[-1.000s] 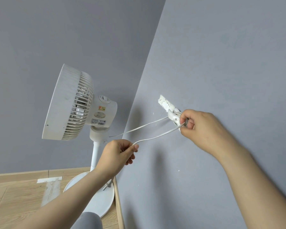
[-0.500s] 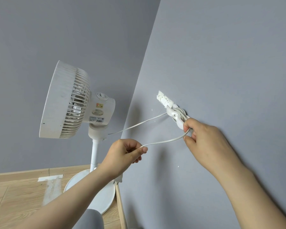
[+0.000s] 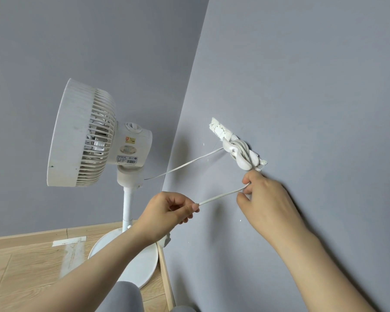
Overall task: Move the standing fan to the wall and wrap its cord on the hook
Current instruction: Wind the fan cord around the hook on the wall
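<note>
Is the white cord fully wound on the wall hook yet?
Partly. Several loops of the thin white cord sit on the white wall hook; a loose length spans the left hand and right hand.

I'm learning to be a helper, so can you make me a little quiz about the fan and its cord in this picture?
1. True or false: the cord is already looped around the hook on the wall.
2. Which hand is nearer the hook? A) left hand B) right hand
3. Fill in: the fan stands on a round white ____ on the wooden floor.

Key:
1. True. Several turns sit on the hook.
2. B. The right hand pinches the cord just below the hook; the left hand pinches it farther along.
3. base.
</note>
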